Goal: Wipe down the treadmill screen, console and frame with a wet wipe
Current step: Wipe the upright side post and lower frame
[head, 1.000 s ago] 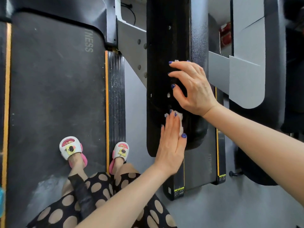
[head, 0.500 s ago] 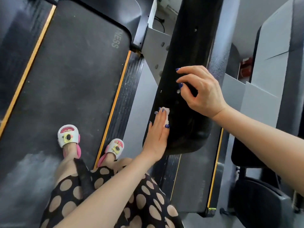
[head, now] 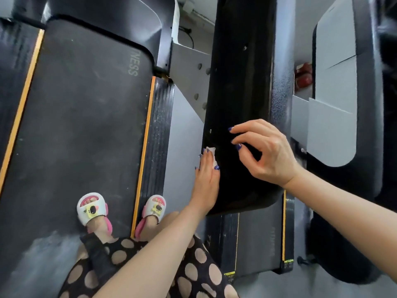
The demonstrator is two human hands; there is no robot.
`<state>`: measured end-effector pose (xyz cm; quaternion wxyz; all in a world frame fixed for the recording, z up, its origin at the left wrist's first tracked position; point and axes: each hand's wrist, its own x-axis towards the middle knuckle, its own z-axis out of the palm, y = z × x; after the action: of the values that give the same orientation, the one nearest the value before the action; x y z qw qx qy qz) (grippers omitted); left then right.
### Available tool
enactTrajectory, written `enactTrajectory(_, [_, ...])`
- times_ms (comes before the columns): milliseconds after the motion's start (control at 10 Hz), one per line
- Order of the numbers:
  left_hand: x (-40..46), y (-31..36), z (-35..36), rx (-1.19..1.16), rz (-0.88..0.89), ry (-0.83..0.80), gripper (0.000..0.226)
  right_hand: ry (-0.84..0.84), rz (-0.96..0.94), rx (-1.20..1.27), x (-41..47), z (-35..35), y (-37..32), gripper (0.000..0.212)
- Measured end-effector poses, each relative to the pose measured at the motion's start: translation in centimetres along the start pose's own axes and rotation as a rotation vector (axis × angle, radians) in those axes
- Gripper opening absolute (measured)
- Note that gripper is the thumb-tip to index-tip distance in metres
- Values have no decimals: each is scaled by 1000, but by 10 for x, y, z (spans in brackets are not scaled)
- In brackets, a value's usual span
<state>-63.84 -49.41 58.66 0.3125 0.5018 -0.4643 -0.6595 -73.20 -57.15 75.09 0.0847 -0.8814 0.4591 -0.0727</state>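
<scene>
Treadmill frame is where the work sits now: the glossy black plastic side panel (head: 238,100) of the machine runs down the middle of the view, ending in a rounded lower edge near the person's knees. The small white wet wipe (head: 211,152) is pressed flat against the panel's left edge, trapped under the fingers of the left hand (head: 206,181), which lies open-palmed on the surface rather than clenched around anything. Only a crumpled corner of the wipe shows past the fingertips. The right hand (head: 266,152) is just beside it over the same panel, fingers loosely curled and holding nothing; whether its fingertips touch the plastic cannot be told.

The main risk, judging from this, is the wipe itself. It is bunched small and held only by flat pressure at the very edge of the panel, so a stroke outward could roll it off the edge and drop it onto the grey floor (head: 182,147) beside the dark treadmill belt (head: 81,117). A balled wipe also covers little and may leave streaks on gloss. The person stands in white and pink slippers (head: 91,208) on the belt and side rail, leaning sideways, so balance could suffer.
</scene>
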Motion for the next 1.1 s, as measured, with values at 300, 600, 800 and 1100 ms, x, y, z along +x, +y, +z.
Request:
enactTrajectory(300, [-1,-11,-11,145,113,-63,60,46,35,-2,0,0,-3,20])
enactTrajectory(600, [15,-21,-12,58,68,-120,54,-98,-87,-45,-1,-1,1,20])
enactTrajectory(800, [9,-31,0,21,174,21,50,-69,-148,-139,-4,5,4,33])
enactTrajectory(1100, [-30,-64,27,-27,186,248,51,-44,-268,-232,-12,9,-2,26])
